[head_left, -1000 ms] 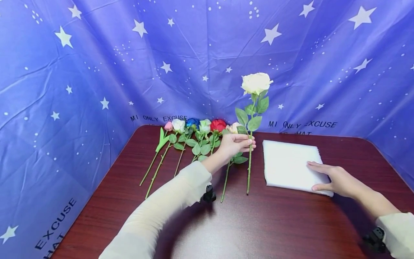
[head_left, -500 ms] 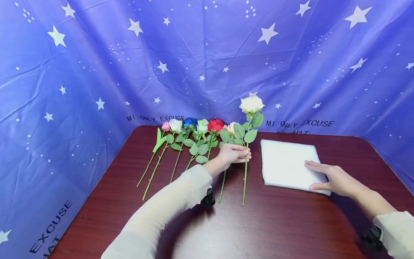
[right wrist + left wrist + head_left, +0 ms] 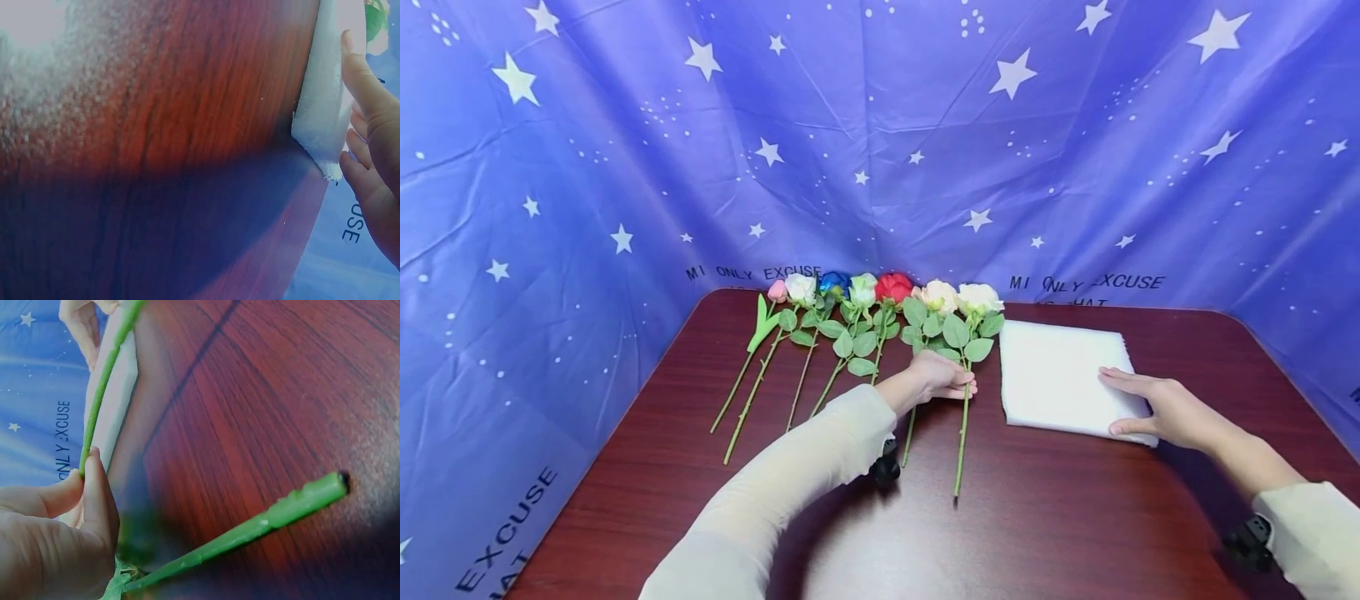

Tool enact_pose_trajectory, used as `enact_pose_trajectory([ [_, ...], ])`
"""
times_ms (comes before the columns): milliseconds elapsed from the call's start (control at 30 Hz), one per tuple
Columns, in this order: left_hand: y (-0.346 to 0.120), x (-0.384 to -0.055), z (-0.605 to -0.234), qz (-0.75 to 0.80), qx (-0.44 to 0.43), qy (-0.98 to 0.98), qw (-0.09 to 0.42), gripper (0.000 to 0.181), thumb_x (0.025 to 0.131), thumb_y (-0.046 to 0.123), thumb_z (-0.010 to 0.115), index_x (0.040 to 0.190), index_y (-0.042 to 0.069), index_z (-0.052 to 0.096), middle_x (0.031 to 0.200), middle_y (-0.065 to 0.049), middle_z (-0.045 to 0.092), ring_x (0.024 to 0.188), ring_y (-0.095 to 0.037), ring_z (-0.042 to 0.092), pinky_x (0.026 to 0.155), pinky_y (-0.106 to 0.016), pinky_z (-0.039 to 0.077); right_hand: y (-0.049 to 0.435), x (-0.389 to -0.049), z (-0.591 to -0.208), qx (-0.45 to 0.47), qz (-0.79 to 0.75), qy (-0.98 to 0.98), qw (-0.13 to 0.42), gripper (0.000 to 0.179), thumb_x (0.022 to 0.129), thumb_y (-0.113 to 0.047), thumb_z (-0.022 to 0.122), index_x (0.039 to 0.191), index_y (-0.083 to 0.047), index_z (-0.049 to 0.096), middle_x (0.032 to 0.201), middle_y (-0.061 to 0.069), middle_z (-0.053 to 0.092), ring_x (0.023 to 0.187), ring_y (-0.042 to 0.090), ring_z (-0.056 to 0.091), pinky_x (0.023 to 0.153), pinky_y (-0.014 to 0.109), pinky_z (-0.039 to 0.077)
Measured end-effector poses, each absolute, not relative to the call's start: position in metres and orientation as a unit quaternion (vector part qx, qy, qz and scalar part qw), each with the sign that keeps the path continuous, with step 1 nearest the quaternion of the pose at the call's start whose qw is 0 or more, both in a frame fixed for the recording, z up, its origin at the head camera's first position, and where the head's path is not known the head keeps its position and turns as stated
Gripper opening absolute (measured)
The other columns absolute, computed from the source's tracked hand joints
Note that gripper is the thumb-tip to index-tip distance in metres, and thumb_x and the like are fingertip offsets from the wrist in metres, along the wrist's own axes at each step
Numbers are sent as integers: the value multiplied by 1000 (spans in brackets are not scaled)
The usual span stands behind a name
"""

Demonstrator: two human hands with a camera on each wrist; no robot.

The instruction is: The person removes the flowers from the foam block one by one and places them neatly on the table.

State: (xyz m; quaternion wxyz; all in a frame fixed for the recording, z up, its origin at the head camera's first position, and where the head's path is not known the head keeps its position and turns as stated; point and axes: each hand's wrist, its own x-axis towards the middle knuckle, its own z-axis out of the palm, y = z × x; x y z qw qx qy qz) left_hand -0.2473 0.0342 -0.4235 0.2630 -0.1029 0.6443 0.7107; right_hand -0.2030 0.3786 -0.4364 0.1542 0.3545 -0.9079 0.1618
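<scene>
My left hand [image 3: 938, 375] pinches the green stem of a cream-white rose [image 3: 980, 298] between thumb and fingers. In the left wrist view the stem [image 3: 103, 387] runs up from my fingertips, above the table surface. The bloom is low at the table's back edge, at the right end of a row of flowers. Just left of it lies a pale peach rose [image 3: 938, 295], its stem partly behind my left hand. My right hand [image 3: 1176, 410] rests with extended fingers on a white foam block [image 3: 1052, 375], which lies flat; the right wrist view shows the foam's edge [image 3: 322, 106] under the fingers.
Further left lie a red rose [image 3: 895, 287], a pale green-white rose [image 3: 863, 289], a blue rose [image 3: 835, 283], a white rose [image 3: 801, 288] and a pink tulip [image 3: 777, 291]. The dark red-brown table [image 3: 1037, 517] meets a starry blue curtain [image 3: 925, 108] behind.
My left hand has lowered the cream-white rose from upright above the row to table level, its stem end coming toward me. My right hand stays on the foam block.
</scene>
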Motion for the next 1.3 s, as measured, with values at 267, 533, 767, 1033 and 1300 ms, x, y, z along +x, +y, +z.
enact_pose_trajectory([
  [267,34,-244,-425,686,-121,677,238,17,87,-10,61,102,-16,65,75,-21,72,55,-15,65,74,-28,63,376,-202,-437,351,162,-910,152,78,56,-29,90,122,3,63,117,28,65,124,-32,12,97,-15,10],
  [533,26,-243,-416,653,-103,719,212,23,87,-2,65,107,-13,64,110,-28,69,97,-33,71,81,-33,63,373,-206,-429,337,143,-923,120,76,61,-36,87,120,5,63,122,24,65,118,-32,9,93,-15,9],
  [767,1,-235,-402,634,-50,737,229,33,91,1,62,120,-13,59,121,-26,65,111,-36,65,91,-34,60,376,-208,-424,326,120,-932,101,76,62,-40,86,121,2,64,123,21,65,124,-11,36,91,-14,15],
  [1033,-64,-222,-394,582,40,797,157,34,91,5,63,122,-9,60,119,-25,66,109,-36,66,95,-35,58,382,-209,-429,338,152,-921,120,74,60,-34,88,121,1,65,119,23,67,120,-29,19,93,-14,15],
  [1300,-149,-199,-389,480,144,864,46,38,94,20,63,128,3,60,129,-13,65,120,-29,61,102,-42,53,377,-204,-430,304,184,-922,153,70,62,-28,88,122,-1,64,117,23,68,117,-35,18,93,-15,13],
])
